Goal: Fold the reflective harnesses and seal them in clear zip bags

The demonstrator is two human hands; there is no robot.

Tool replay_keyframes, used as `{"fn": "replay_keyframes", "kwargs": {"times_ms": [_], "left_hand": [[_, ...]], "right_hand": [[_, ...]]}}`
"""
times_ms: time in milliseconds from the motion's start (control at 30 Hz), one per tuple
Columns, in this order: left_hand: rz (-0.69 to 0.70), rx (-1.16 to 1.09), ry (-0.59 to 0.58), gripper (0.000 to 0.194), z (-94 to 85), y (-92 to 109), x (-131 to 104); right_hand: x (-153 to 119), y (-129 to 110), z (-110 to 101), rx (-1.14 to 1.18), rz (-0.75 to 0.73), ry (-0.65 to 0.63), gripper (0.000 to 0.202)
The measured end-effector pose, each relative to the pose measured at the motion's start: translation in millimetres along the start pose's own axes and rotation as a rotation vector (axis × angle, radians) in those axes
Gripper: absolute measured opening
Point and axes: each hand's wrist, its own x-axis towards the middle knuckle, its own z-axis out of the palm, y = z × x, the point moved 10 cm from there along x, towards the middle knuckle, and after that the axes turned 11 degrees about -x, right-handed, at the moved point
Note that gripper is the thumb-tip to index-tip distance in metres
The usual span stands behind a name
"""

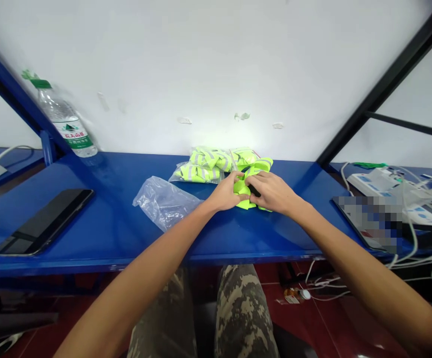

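Observation:
A neon-yellow reflective strap with grey stripes lies bunched on the blue table between my two hands. My left hand pinches its left side between thumb and fingers. From the right, my right hand grips the same strap with bent fingers, and a dark bit shows beneath them. Directly behind are several clear bags of folded neon straps, stacked against the wall. A crumpled clear plastic bag rests to the left of my left forearm. Parts of the strap are hidden under my fingers.
A water bottle with a green cap stands at the back left. A black tablet lies at the left front. On the right are a blurred-out flat device, white power strips and tangled cables. Blue table edges the front.

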Motion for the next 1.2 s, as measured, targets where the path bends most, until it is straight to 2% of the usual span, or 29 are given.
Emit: {"fn": "replay_keyframes", "kwargs": {"times_ms": [67, 167, 267, 367, 433, 567, 733, 833, 900, 1000, 1067, 1133, 1200], "left_hand": [[0.004, -0.059, -0.011, 0.059, 0.7, 2, 2], [-0.039, -0.191, 0.014, 0.050, -1.8, 5, 5], [-0.073, -0.240, 0.035, 0.046, -2.3, 11, 5], [-0.016, -0.208, 0.040, 0.045, -2.8, 23, 3], [-0.023, -0.219, 0.064, 0.045, -5.6, 24, 2], [-0.107, -0.264, 0.110, 0.049, -9.1, 12, 1], [-0.093, -0.260, 0.131, 0.048, -8.0, 5, 2], [-0.048, -0.206, 0.109, 0.042, -5.5, 6, 3], [-0.011, -0.162, 0.108, 0.039, -6.6, 8, 3], [0.007, -0.079, 0.123, 0.038, -13.0, 13, 2], [0.009, -0.019, 0.154, 0.035, -20.4, 17, 0], [0.024, 0.047, 0.185, 0.035, -25.2, 23, -3], [0.076, 0.131, 0.176, 0.043, -20.8, 32, -7]], "right_hand": [[-4, -6, -3, 0.005, -0.061, 0.004, 0.015], [-13, -9, -10, 0.018, -0.109, 0.012, 0.024], [-17, 1, -12, 0.138, -0.060, -0.004, 0.030], [-18, 17, -10, 0.386, 0.036, -0.038, 0.023], [-17, 25, -10, 0.452, 0.101, -0.029, 0.021], [-15, 17, -15, 0.211, 0.116, 0.005, 0.021], [-11, -3, -10, -0.092, 0.144, -0.004, 0.014], [-8, -13, -6, -0.169, 0.089, -0.010, 0.017], [-8, -9, 0, -0.118, 0.048, -0.041, 0.021], [-19, 18, 14, 0.137, 0.038, -0.125, 0.028], [-35, 50, 28, 0.311, 0.117, -0.204, 0.030], [-53, 81, 37, 0.366, 0.223, -0.258, 0.030], [-64, 103, 23, 0.304, 0.351, -0.110, 0.036]]}}
